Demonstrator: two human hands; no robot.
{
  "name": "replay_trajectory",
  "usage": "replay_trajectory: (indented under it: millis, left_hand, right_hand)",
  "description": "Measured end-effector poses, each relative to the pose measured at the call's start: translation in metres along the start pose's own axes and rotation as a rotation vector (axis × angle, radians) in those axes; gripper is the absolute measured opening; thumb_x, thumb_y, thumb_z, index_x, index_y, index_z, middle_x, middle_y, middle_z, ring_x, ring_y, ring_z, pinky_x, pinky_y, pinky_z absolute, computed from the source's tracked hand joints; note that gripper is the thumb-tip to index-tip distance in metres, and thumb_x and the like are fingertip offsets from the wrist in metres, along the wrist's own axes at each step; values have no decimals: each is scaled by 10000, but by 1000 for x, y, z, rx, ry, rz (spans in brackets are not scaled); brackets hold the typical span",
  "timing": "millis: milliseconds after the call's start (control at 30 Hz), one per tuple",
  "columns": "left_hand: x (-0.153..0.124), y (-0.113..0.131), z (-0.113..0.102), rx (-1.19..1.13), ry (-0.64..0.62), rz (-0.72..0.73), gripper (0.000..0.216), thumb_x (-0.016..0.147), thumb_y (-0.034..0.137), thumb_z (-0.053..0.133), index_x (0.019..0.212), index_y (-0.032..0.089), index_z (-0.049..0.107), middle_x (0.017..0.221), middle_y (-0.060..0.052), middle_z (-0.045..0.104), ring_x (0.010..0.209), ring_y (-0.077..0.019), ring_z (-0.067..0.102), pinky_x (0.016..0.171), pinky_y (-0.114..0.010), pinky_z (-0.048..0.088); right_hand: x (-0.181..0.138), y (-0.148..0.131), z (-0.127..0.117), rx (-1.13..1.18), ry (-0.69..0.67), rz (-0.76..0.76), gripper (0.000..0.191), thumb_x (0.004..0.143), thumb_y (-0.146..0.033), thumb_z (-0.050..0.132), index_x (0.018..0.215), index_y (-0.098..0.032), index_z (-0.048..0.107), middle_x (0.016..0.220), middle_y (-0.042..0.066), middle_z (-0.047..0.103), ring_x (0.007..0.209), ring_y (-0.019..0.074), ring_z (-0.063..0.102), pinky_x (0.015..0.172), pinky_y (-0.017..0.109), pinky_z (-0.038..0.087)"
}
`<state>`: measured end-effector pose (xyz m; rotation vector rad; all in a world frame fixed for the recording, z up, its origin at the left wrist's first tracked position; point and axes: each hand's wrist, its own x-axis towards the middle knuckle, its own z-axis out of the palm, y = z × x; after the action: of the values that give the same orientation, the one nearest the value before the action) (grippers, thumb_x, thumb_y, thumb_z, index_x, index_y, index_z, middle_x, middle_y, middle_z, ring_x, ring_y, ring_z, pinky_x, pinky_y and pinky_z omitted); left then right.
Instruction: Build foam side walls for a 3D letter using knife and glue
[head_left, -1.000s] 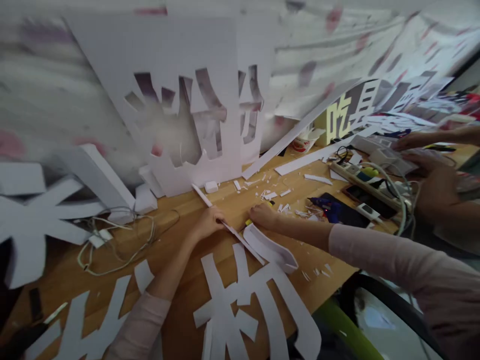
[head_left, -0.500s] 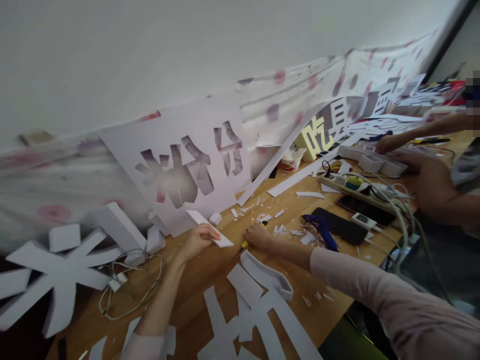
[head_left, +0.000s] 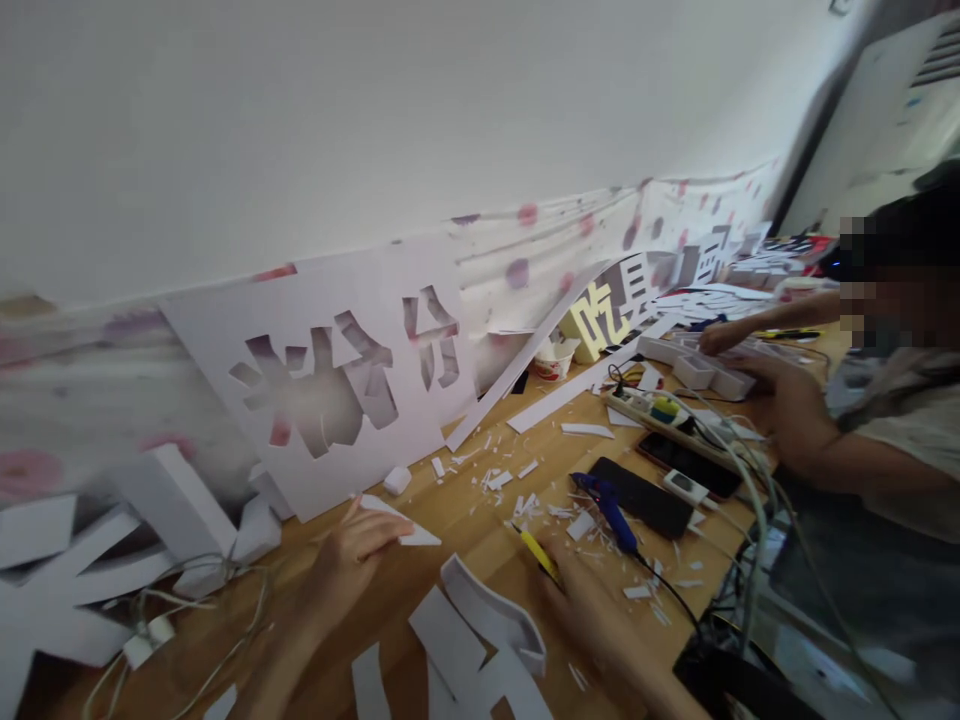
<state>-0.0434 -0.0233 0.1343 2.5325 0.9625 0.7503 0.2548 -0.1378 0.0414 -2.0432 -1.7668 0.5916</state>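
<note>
My left hand [head_left: 358,552] is closed on a white foam board piece [head_left: 409,526], which juts out to the right past the fingers. In my right hand [head_left: 574,590] is a yellow utility knife [head_left: 535,550], its tip pointing up and left, apart from the board piece. Below, between my hands, lie a curved white strip with a raised edge [head_left: 499,615] and flat white cut-out pieces [head_left: 448,632]. A blue glue gun [head_left: 611,515] rests on the table to the right of the knife, beside a black phone [head_left: 646,498].
A white board with cut-out characters [head_left: 442,425] leans at the back. White scraps [head_left: 525,500] litter the wooden table [head_left: 465,510]. To the right are a power strip [head_left: 641,408] with cables and another person's hands [head_left: 724,338] at white box-like letters. A white cable [head_left: 259,600] lies left.
My right hand has moved right and nearer to me with the knife, away from the board piece. My left hand still holds the piece. The view has tilted up and turned right.
</note>
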Motion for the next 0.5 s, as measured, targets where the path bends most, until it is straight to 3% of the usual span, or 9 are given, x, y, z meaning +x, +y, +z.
replay_trajectory:
  millis: [100,200,300,500]
  left_hand:
    - [20,22,12,188,-55,144,453,869,37,387,1064,273,721,1035,-11,752,970,-167,671,1030,-395,471]
    - [44,32,36,348,-206,58,622,796,-63,323,1163,278,691,1122,-28,716,1056,-186,630,941,-348,514]
    - [63,32,64,478,-339,-64,711,727,-108,319,1234,258,658,1237,-46,673,1156,-209,596,991,-362,492]
    - [72,17,98,558,-357,-157,643,813,-60,309,1293,232,624,1312,-91,645,1181,-249,615,982,-401,513]
  right_hand:
    - [-21,21,27,258,248,5,423,860,-209,458,1253,-172,612,1174,124,710,1071,261,667,908,366,512]
    - [-28,38,58,339,419,3,429,825,-221,504,1228,-205,650,1197,113,708,1085,269,673,926,371,526]
    - [-24,50,81,343,492,-68,425,767,-193,556,1176,-212,670,1169,105,722,1081,272,681,943,367,527]
    - [-16,60,99,164,603,-114,386,676,-129,584,1032,-249,677,954,56,740,885,244,703,803,306,526]
